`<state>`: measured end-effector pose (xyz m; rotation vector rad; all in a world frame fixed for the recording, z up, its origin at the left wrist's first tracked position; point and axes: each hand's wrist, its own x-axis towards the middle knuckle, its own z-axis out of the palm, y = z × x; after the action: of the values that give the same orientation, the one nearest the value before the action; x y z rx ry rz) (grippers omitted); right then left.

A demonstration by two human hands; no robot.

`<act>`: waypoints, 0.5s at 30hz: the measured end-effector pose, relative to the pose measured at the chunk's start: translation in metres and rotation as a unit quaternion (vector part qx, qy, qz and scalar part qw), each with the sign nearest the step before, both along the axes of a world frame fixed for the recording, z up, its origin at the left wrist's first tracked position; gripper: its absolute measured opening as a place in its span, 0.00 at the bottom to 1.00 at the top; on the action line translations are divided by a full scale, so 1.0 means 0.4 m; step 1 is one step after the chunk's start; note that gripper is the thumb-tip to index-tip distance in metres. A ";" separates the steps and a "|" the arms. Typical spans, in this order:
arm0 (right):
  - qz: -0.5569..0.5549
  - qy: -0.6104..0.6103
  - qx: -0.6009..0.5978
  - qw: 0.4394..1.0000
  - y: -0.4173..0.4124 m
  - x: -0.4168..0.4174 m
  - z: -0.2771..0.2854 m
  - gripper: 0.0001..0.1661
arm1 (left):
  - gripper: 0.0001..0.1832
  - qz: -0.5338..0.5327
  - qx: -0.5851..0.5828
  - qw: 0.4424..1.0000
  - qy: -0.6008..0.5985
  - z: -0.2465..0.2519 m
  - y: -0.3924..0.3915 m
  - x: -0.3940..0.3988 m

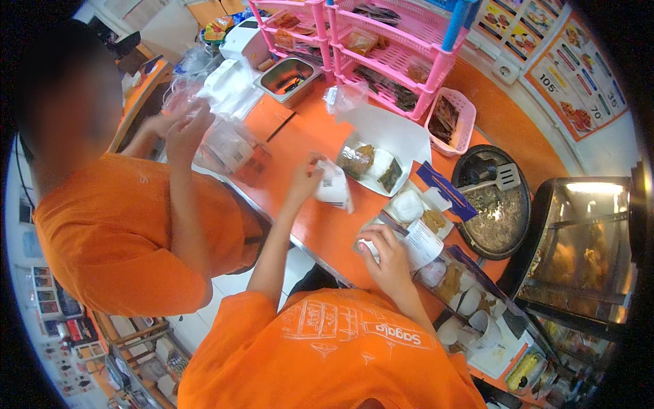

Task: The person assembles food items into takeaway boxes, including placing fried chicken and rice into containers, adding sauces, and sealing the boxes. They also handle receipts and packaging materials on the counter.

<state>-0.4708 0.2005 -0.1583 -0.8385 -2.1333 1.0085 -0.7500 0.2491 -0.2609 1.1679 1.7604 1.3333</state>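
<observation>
My left hand [305, 180] pinches a white packet [333, 185] that bears a printed code, held over the orange table. Just right of it stands an open white paper box [416, 135] with a wrapped fried piece [356, 159], a white rice portion [380, 164] and a dark-wrapped piece [391, 176]. My right hand [384, 258] is curled at the near end of another open food box [447, 230], whose contents include a white round portion [407, 205] and a fried piece [433, 221]. A printed paper slip [422, 244] lies beside its fingers. Whether the right hand grips anything is unclear.
At left a co-worker [122, 230] raises both hands beside a clear bag [237, 153]. Pink tiered racks [388, 48], a steel pan [286, 82] and a pink basket [467, 122] line the back. A round black pan [493, 214] with a spatula [506, 178] adjoins a lit glass warmer [582, 245].
</observation>
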 end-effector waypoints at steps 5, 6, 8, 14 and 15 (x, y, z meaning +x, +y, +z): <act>0.043 0.021 -0.050 0.998 0.049 -0.120 -0.013 0.07 | 0.29 0.040 0.050 0.993 0.099 0.022 -0.137 -0.085; 0.057 0.021 -0.060 0.996 0.059 -0.169 -0.015 0.07 | 0.30 0.046 -0.014 0.975 0.219 -0.082 -0.184 -0.113; 0.045 -0.058 -0.051 0.996 0.106 -0.282 -0.033 0.07 | 0.36 0.024 -0.202 0.947 0.247 -0.145 -0.226 -0.106; 0.012 -0.080 0.224 0.971 0.338 -0.754 -0.303 0.11 | 0.44 0.056 -0.149 0.912 0.379 -0.132 -0.231 -0.065; -0.007 -0.092 0.278 0.956 0.384 -0.808 -0.348 0.12 | 0.45 0.043 -0.135 0.910 0.390 -0.126 -0.216 -0.065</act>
<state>-0.7941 0.3541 -0.2974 -0.6789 -2.3858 0.2867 -0.7759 0.1627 -0.3115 1.5983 2.4710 0.6370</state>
